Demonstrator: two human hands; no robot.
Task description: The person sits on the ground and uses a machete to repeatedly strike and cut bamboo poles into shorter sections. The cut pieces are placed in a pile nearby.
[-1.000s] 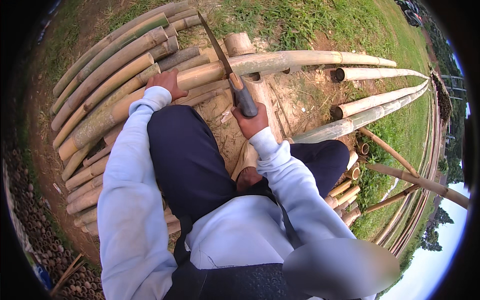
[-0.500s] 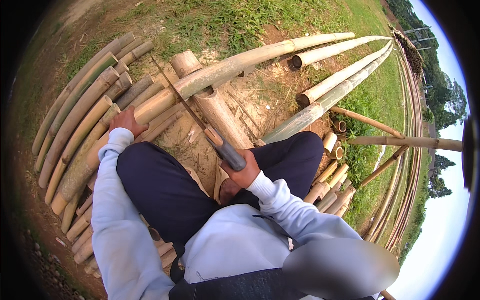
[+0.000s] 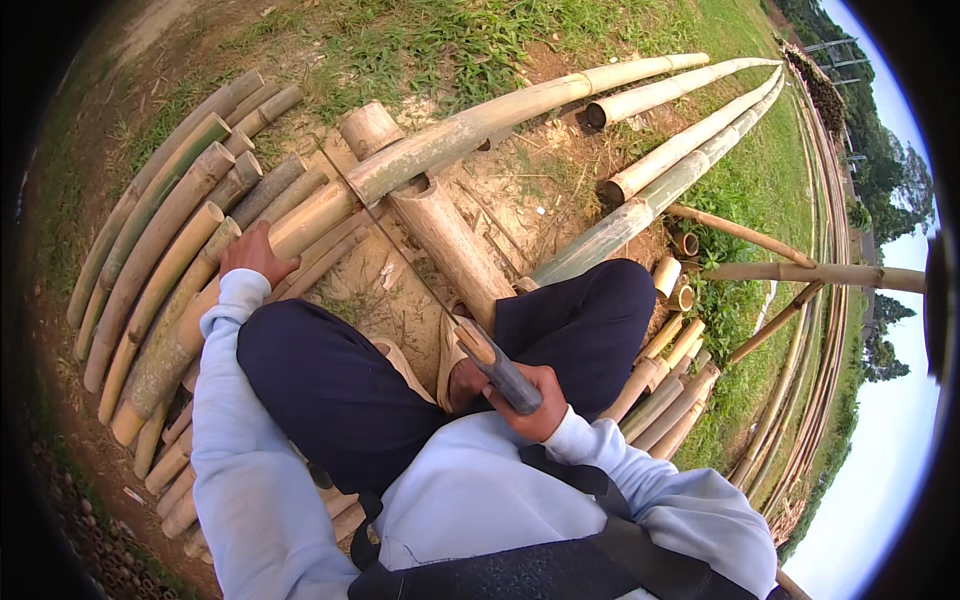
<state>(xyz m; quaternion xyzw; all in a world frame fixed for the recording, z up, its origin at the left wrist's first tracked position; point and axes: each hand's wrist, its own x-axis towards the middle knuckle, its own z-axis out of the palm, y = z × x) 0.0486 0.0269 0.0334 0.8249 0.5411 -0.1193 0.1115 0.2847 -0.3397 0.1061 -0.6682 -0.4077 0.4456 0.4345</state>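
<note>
A long bamboo pole [image 3: 440, 148] slants across in front of me, resting on a thick bamboo support [image 3: 455, 245]. My left hand [image 3: 258, 253] is wrapped over its near part, left of my knee. My right hand [image 3: 538, 402] grips the dark handle of a handsaw [image 3: 405, 262], close to my lap. The saw's thin blade lies across the pole just left of the support, near the tip end of the blade. Whether the teeth have gone into the bamboo is too fine to make out.
Cut bamboo lengths [image 3: 150, 265] lie stacked at the left, with more short pieces [image 3: 685, 400] by my right knee. Further poles [image 3: 690, 145] stretch away at the upper right. A bamboo frame [image 3: 820, 274] stands at the right. Sawdust and grass cover the ground.
My right hand has drawn the saw back toward my lap, down and to the right, so less blade reaches past the pole. My left hand stays on the bamboo.
</note>
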